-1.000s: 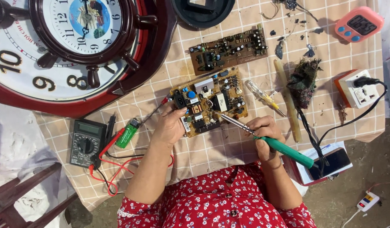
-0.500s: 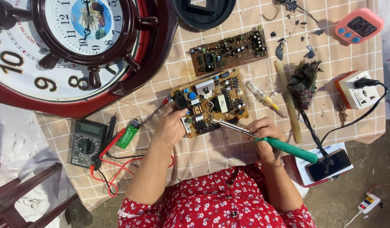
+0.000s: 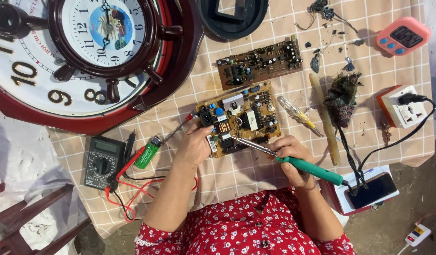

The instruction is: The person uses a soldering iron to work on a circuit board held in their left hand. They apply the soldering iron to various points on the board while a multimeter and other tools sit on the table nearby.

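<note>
Green-handled soldering iron (image 3: 308, 168) in right hand (image 3: 289, 156): tip now lower-left on yellow circuit board (image 3: 238, 118); left hand (image 3: 194, 145) pins board edge.

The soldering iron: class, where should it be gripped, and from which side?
Probably the green handle, from the rear cable end at lower right, as the right hand does. Its bare metal shaft points up-left onto the circuit board.

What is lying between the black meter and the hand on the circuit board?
In the head view, a green lighter lies between the black meter and the left hand, with red test leads alongside.
</note>
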